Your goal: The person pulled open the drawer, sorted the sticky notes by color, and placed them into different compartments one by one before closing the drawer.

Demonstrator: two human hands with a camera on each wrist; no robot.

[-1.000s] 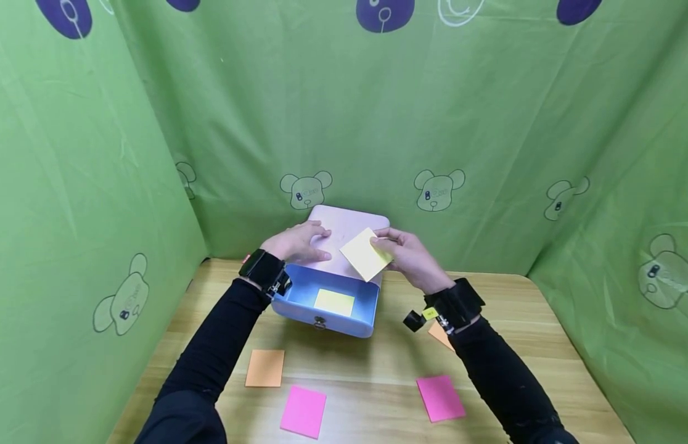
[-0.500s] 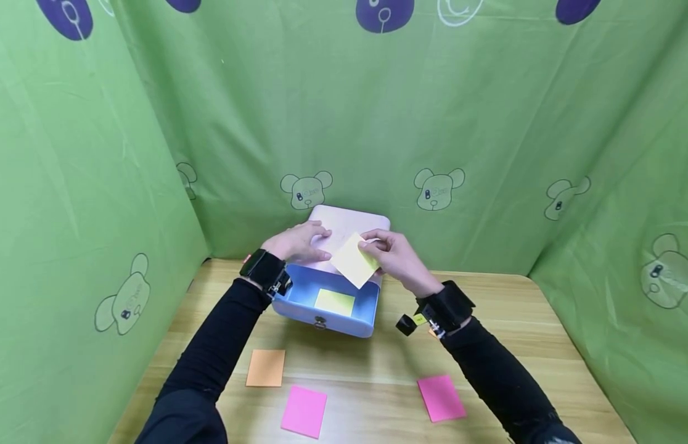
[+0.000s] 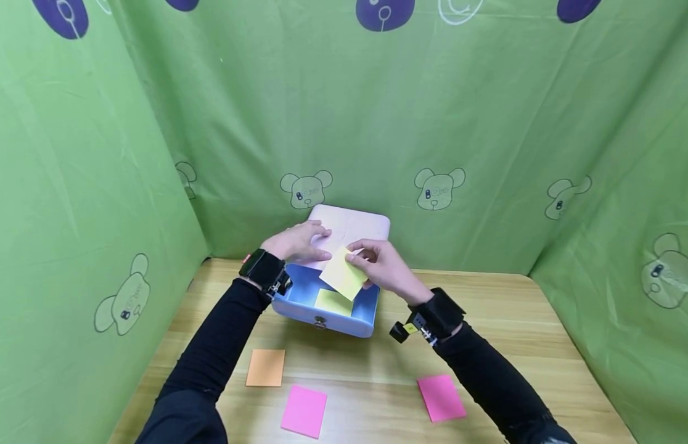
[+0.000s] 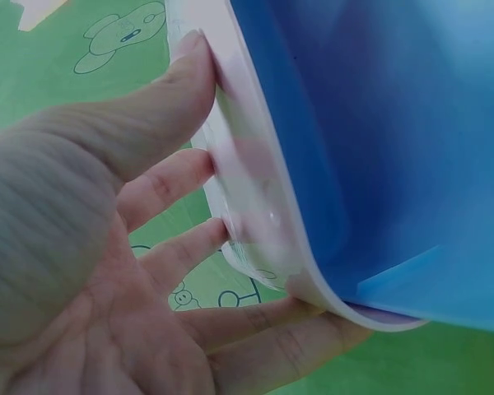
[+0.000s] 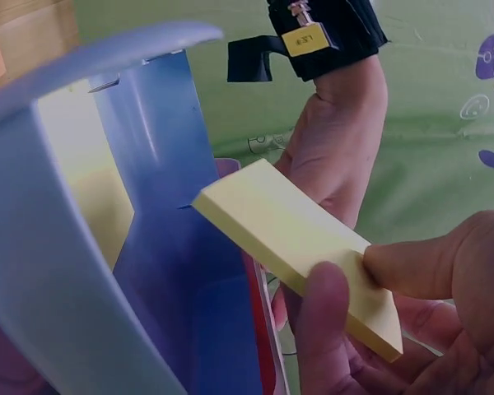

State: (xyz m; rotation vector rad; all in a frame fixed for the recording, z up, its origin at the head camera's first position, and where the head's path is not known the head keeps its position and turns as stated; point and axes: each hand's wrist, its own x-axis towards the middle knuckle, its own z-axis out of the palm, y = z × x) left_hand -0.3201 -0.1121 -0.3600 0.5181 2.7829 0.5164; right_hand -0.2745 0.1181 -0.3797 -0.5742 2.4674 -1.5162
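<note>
My right hand (image 3: 385, 268) pinches a pale yellow sticky note pad (image 3: 343, 274) between thumb and fingers. The pad hangs tilted over a light blue drawer (image 3: 352, 325), which is pulled out from a pink box (image 3: 359, 224). Another yellow sticky note pad (image 3: 328, 300) lies inside the drawer, partly covered by the held one. With fingers spread, my left hand (image 3: 294, 242) rests on the box top near its front left edge. In the left wrist view, its fingertips (image 4: 199, 164) touch the pink shell. The right wrist view shows the held pad's thick edge.
On the wooden table (image 3: 488, 370), an orange sticky note pad (image 3: 265, 368) and a pink one (image 3: 303, 412) lie at front left. Another pink pad (image 3: 441, 398) lies at front right. Green cloth (image 3: 372, 123) with bear prints hangs around the table.
My right hand has moved left and toward me with the yellow pad, from above the box top to over the drawer. My left hand has stayed in place.
</note>
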